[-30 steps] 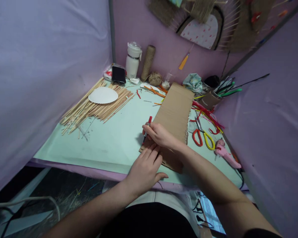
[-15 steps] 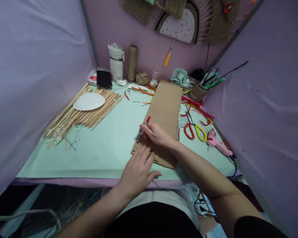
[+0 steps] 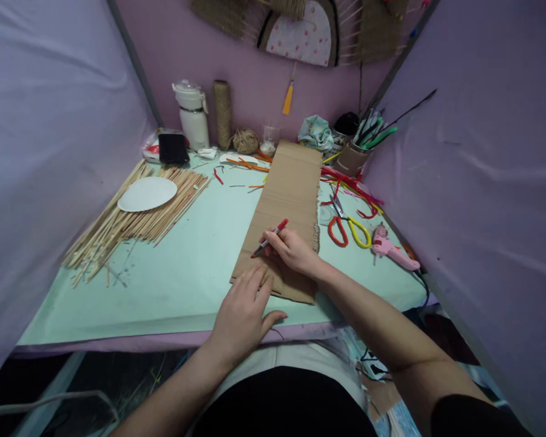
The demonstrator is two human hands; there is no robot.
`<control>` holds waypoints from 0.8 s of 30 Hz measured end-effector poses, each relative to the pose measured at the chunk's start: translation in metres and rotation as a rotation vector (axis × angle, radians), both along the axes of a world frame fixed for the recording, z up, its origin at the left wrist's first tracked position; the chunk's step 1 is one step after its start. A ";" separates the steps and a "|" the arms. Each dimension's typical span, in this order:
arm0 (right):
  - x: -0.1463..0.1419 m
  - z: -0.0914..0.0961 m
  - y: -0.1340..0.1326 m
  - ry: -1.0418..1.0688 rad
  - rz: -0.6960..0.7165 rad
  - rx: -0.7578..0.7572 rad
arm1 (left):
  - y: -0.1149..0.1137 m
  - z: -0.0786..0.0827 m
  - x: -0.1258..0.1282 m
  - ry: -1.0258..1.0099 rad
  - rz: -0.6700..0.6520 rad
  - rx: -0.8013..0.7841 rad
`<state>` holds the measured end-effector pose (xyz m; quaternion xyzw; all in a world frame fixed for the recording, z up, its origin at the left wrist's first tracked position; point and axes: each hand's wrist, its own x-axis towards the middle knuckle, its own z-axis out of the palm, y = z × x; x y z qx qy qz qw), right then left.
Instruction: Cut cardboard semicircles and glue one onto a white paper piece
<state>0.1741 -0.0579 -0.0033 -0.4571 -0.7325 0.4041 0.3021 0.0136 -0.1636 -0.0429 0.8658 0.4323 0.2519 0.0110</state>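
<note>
A long strip of brown cardboard [image 3: 289, 188] lies on the table, running away from me, with a ragged right edge. My right hand [image 3: 290, 250] rests over its near part, fingers closed around a red-capped marker pen [image 3: 269, 238]. The pen leans to the right, and its dark tip is at the cardboard near the left edge. Flat on the near left corner of the cardboard is my left hand [image 3: 246, 306], its fingers stretched out and its thumb apart. Whatever lies beneath my palms is hidden.
Thin wooden sticks [image 3: 173, 209] lie at left beneath a white oval plate [image 3: 147, 194]. To the right are scissors [image 3: 347, 224] and a pink glue gun [image 3: 394, 247]. Along the back stand a white jar [image 3: 193, 124], a twine spool [image 3: 222, 115], a twine ball [image 3: 246, 141] and a tool-filled container [image 3: 351, 159].
The whole view has shifted slightly. My right hand has moved a little rightward over the cardboard, and the marker pen leans further to the right. My left hand stays pressed on the corner.
</note>
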 end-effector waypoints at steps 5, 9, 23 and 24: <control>0.010 -0.007 -0.006 0.040 -0.048 0.032 | 0.000 0.001 0.000 0.037 0.004 -0.004; 0.018 -0.012 -0.011 0.054 -0.089 0.049 | 0.000 0.003 -0.001 0.065 0.003 0.007; 0.041 -0.022 -0.065 -0.093 -0.211 0.498 | 0.001 0.003 -0.001 0.085 0.004 0.004; 0.041 -0.023 -0.069 -0.104 -0.206 0.553 | 0.001 0.004 -0.001 0.086 0.003 0.005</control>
